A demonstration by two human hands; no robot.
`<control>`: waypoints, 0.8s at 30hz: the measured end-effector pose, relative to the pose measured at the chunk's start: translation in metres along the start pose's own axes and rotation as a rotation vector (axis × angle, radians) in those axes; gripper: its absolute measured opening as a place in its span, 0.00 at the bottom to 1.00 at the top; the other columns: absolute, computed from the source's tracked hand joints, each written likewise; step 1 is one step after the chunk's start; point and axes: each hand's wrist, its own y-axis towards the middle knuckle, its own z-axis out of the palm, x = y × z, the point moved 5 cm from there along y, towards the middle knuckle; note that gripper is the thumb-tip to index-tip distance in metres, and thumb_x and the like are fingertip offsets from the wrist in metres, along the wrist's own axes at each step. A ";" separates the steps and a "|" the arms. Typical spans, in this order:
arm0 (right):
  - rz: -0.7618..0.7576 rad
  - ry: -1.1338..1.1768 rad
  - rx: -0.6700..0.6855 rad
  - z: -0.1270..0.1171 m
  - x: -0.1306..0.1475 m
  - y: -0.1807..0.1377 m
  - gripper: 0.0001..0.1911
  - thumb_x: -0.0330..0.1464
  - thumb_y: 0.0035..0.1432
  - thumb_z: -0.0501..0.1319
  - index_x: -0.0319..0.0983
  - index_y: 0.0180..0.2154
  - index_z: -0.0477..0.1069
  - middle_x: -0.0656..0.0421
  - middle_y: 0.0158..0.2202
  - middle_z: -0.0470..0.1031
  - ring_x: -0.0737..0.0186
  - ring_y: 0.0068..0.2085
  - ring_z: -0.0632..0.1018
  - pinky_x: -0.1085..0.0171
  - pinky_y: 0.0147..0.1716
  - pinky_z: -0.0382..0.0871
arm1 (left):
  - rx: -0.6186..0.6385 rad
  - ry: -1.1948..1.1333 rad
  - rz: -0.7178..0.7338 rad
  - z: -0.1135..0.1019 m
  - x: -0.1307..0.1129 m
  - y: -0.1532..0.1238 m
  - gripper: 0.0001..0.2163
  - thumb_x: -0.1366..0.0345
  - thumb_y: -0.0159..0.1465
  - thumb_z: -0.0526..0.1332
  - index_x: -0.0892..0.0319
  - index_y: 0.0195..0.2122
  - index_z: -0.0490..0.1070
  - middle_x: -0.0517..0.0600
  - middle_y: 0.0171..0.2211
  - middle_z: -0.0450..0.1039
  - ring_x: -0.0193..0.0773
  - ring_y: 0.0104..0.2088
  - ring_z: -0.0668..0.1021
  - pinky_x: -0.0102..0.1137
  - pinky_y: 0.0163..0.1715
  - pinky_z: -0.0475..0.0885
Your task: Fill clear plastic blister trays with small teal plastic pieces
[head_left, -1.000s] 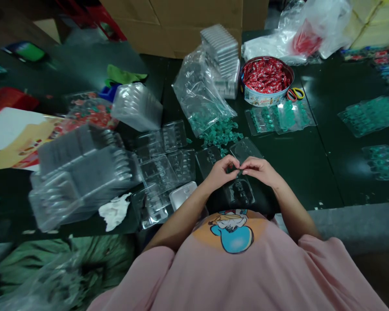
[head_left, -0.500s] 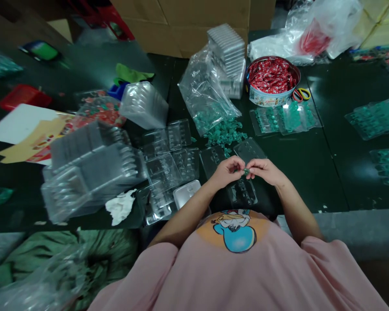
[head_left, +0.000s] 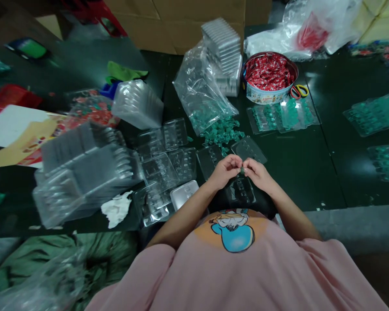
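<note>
A small green piece (head_left: 242, 170) is pinched between the fingertips of both my hands, too small to make out its kind. My left hand (head_left: 226, 171) and my right hand (head_left: 256, 171) meet in front of my body, their fingers closed. Under them lies a clear plastic tray (head_left: 241, 191), partly covered by my hands. Two more clear trays are just beyond: one to the left (head_left: 208, 159) and one tilted to the right (head_left: 249, 149). A loose pile of small green pieces (head_left: 223, 134) spills from a clear plastic bag (head_left: 203, 88).
Stacked clear trays (head_left: 84, 172) stand at the left, with single trays (head_left: 160, 170) beside them. A round tin (head_left: 268, 96) of red packets and scissors (head_left: 298, 91) are at the back. Filled trays (head_left: 282, 115) lie right of the pile. Crumpled white paper (head_left: 116, 209) sits near the front edge.
Both hands stay together at the small green piece, fingers shifting slightly around it. The whole view has shifted a little, so things at the left appear further left.
</note>
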 end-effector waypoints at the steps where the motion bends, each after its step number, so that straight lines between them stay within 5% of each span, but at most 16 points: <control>1: -0.001 0.004 -0.009 0.001 0.000 0.000 0.15 0.45 0.64 0.55 0.42 0.32 0.63 0.60 0.30 0.67 0.64 0.31 0.70 0.63 0.35 0.63 | -0.010 -0.029 -0.009 0.001 0.001 0.001 0.14 0.64 0.52 0.71 0.58 0.36 0.70 0.44 0.28 0.68 0.29 0.29 0.70 0.26 0.32 0.67; 11: 0.075 0.249 -0.107 0.010 -0.012 -0.002 0.17 0.49 0.64 0.53 0.43 0.34 0.62 0.61 0.30 0.67 0.64 0.30 0.68 0.64 0.32 0.62 | -0.083 -0.371 -0.167 0.002 0.005 0.002 0.20 0.65 0.46 0.73 0.55 0.39 0.68 0.43 0.29 0.69 0.31 0.29 0.73 0.30 0.35 0.72; 18: 0.075 0.230 -0.277 0.009 -0.006 0.000 0.15 0.46 0.61 0.58 0.42 0.33 0.64 0.57 0.41 0.71 0.63 0.36 0.72 0.61 0.41 0.67 | -0.161 -0.316 -0.179 -0.001 0.008 0.004 0.20 0.65 0.47 0.72 0.55 0.40 0.68 0.42 0.29 0.67 0.29 0.30 0.73 0.29 0.35 0.72; 24: 0.164 0.464 -0.350 0.012 -0.018 0.001 0.16 0.41 0.51 0.68 0.42 0.31 0.62 0.63 0.31 0.70 0.67 0.31 0.71 0.65 0.36 0.66 | -0.211 -0.261 -0.108 -0.001 0.005 0.002 0.17 0.68 0.47 0.71 0.56 0.38 0.70 0.41 0.28 0.66 0.27 0.28 0.70 0.24 0.32 0.68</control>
